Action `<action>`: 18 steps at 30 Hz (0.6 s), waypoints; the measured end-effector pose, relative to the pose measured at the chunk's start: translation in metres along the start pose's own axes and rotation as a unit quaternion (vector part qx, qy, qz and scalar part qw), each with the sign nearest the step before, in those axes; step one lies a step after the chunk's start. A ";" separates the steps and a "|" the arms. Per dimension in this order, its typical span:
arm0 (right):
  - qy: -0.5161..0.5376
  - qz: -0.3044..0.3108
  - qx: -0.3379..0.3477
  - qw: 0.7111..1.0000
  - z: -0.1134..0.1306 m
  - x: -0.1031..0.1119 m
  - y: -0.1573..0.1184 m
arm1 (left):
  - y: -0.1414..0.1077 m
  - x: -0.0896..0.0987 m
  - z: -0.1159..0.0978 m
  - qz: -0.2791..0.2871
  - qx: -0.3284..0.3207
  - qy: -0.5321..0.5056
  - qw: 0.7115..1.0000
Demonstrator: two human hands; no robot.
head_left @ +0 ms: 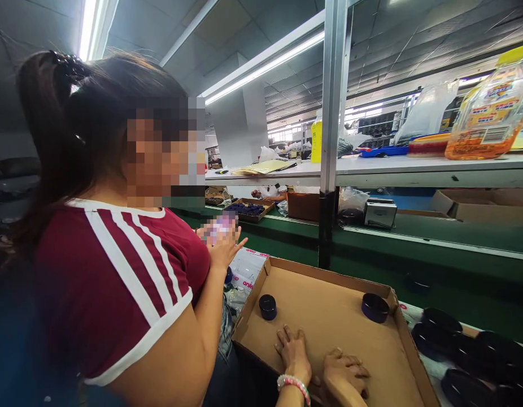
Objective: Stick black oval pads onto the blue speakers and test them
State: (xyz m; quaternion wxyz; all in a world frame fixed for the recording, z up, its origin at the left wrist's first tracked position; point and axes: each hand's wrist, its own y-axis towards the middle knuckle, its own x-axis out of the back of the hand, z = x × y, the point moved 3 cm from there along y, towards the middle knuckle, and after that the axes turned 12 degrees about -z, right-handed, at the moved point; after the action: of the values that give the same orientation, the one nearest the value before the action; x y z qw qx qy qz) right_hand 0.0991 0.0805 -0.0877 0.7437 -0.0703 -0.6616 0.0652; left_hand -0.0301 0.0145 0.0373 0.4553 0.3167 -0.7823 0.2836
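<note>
Strip-lit ceiling (227,25) behind. At lower centre of the frame, shallow brown cardboard tray (325,299), open side up; long axis unclear, near edge cut off. Resting inside with fingers open, gripping nothing: left hand (293,357), right hand (343,370). Probably light, stiffish, bendy at walls. Best held by opposite walls, kept level for loose round black pieces (375,308).

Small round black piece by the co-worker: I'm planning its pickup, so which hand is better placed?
Likely the bare left hand, open on the brown cardboard tray and nearer the piece than the right hand.
</note>
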 end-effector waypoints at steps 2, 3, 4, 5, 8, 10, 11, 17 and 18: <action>-0.006 -0.006 0.003 1.000 -0.001 0.000 0.000 | -0.018 -0.059 -0.002 0.045 0.002 0.029 0.999; -0.011 -0.009 0.005 1.000 -0.001 0.000 0.000 | -0.020 -0.079 -0.001 0.056 0.001 0.040 0.998; -0.016 -0.012 0.008 1.000 -0.001 0.001 0.000 | -0.019 -0.092 0.001 0.064 -0.001 0.049 0.997; -0.020 -0.013 0.010 1.000 -0.001 0.002 0.000 | -0.016 -0.100 0.003 0.068 -0.002 0.056 0.996; -0.033 -0.012 0.020 0.999 -0.002 0.005 -0.002 | -0.004 -0.103 0.009 0.066 -0.005 0.070 0.995; -0.044 -0.012 0.026 0.999 -0.001 0.008 -0.005 | -0.002 -0.099 0.010 0.062 -0.007 0.075 0.995; -0.051 -0.012 0.031 0.998 -0.001 0.010 -0.007 | -0.003 -0.098 0.009 0.060 -0.008 0.077 0.995; -0.076 -0.004 0.066 0.995 0.000 0.021 -0.018 | -0.014 -0.092 0.005 0.063 -0.016 0.092 0.994; -0.076 -0.002 0.072 0.995 -0.001 0.022 -0.019 | -0.015 -0.091 0.005 0.061 -0.018 0.096 0.993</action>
State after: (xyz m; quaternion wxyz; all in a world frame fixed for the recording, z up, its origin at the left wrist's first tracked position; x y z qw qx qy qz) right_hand 0.1023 0.0661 -0.0626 0.6945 -0.0103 -0.7100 0.1158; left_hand 0.0138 0.0228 -0.0432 0.5161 0.2308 -0.7577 0.3260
